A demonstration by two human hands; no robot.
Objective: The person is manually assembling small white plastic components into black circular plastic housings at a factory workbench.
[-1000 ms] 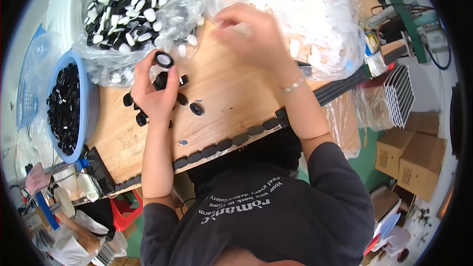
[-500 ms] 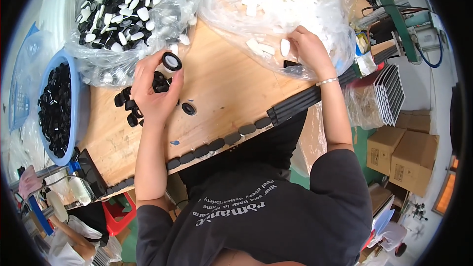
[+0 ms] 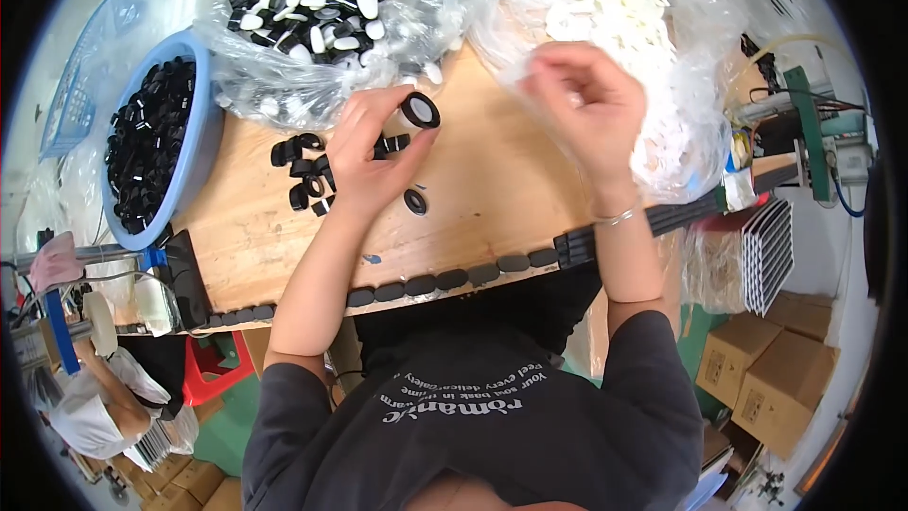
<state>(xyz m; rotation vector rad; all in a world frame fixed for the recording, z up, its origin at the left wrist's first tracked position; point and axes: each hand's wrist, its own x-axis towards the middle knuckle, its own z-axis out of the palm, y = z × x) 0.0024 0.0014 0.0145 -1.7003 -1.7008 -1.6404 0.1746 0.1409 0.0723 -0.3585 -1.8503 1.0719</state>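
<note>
A short black round ring with a white disc in its opening [image 3: 421, 110] is held between the thumb and fingers of my left hand [image 3: 374, 147]. My right hand [image 3: 596, 104] is above the table beside the clear bag of white pieces, its fingers curled to the thumb. Motion blurs its fingertips, and a pale smear there hides what they pinch. Beneath and beside my left hand lie several loose black rings [image 3: 303, 168]. One more black ring [image 3: 415, 201] lies apart on the wood, nearer to me.
A plastic bag of black and white oval pieces [image 3: 322, 0] and a bag of white pieces [image 3: 605, 0] lie at the back. A blue basin [image 3: 210, 132] of black parts stands left. Dark oval pads [image 3: 421, 285] line the wooden table's [image 3: 492, 199] front edge. Another person [image 3: 104, 407] sits lower left.
My right hand has come left and away from the bag of white pieces, toward my left hand. The left hand keeps the black ring. The whole view has shifted.
</note>
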